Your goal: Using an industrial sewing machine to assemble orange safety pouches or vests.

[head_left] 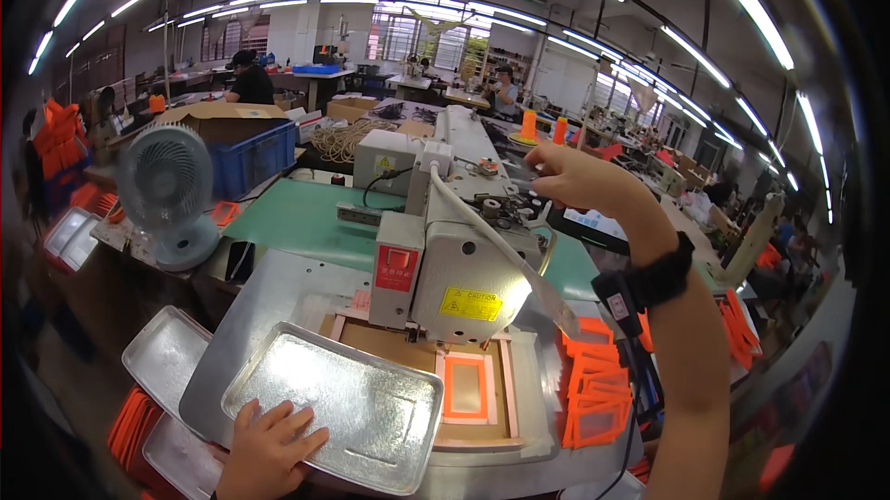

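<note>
My left hand [269,449] lies with spread fingers on the near edge of a shiny metal tray [348,389]. The tray rests at a slant over the grey machine bed. Raised beside the top of a sewing machine [468,268], my right hand [589,180] has bent fingers drawn together; what they hold, if anything, is too small to make out. Under the machine's head, an orange-edged rectangular piece [465,389] with a clear middle sits inside a frame [509,389]. A control screen [593,224] stands below my right wrist, partly hidden by it.
Loose orange frame-shaped pieces [593,398] are piled right of the bed. Another metal tray [167,352] lies left, above an orange stack [134,426]. A fan [167,189] and blue crate [255,157] stand back left. Orange thread cones [529,124] stand beyond my right hand. People work farther off.
</note>
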Demonstrator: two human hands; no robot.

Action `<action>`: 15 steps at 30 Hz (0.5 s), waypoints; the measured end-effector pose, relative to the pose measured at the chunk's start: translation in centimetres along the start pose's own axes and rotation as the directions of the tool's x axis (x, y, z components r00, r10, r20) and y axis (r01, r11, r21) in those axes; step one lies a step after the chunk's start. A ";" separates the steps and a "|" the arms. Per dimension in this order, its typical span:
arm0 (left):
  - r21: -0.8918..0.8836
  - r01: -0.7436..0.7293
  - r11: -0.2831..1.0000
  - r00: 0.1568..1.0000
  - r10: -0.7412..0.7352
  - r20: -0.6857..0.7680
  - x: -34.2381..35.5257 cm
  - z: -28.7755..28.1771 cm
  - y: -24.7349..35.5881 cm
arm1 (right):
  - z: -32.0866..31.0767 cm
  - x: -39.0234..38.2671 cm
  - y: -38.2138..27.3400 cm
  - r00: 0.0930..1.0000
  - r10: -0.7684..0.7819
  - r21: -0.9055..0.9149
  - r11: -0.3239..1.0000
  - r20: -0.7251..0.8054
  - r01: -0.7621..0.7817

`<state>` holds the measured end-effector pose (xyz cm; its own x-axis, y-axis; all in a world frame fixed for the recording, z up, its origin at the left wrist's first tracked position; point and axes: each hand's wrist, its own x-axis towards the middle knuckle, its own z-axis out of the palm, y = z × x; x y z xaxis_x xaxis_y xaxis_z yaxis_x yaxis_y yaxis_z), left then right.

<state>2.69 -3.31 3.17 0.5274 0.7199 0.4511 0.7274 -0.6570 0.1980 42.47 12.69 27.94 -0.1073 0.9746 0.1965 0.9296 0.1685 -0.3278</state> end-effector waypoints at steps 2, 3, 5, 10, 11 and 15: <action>-0.017 0.037 0.999 0.999 -0.037 -0.001 -0.5 0.3 -0.2 | 0.8 1.1 -1.7 0.990 -0.042 0.044 0.998 0.137 0.036; -0.003 0.029 1.000 1.000 -0.029 -0.011 -0.5 0.2 -0.2 | 1.4 1.7 -1.9 0.977 -0.132 0.053 0.991 0.167 0.125; 0.022 0.018 1.000 1.000 -0.017 -0.020 -0.8 0.2 -0.1 | 2.0 2.0 -1.9 0.949 -0.288 0.029 0.958 0.132 0.287; -0.020 -0.035 0.999 0.998 0.034 -0.049 -0.3 0.1 0.3 | 2.2 -2.9 -2.2 0.708 -0.505 -0.231 0.861 -0.494 0.453; -0.017 -0.034 0.999 0.999 0.033 -0.042 -0.5 0.2 0.5 | 3.0 -5.1 -3.2 0.687 -0.444 -0.158 0.884 -0.575 0.439; -0.004 -0.017 1.000 0.999 0.017 -0.034 -1.7 0.3 0.5 | 8.2 -14.6 -5.6 0.900 -0.426 0.304 0.848 -0.097 0.434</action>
<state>2.35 -4.80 2.24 0.5249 0.7006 0.4834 0.7162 -0.6704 0.1939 35.92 -1.32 19.33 -0.4580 0.7908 0.4060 0.6343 0.6107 -0.4740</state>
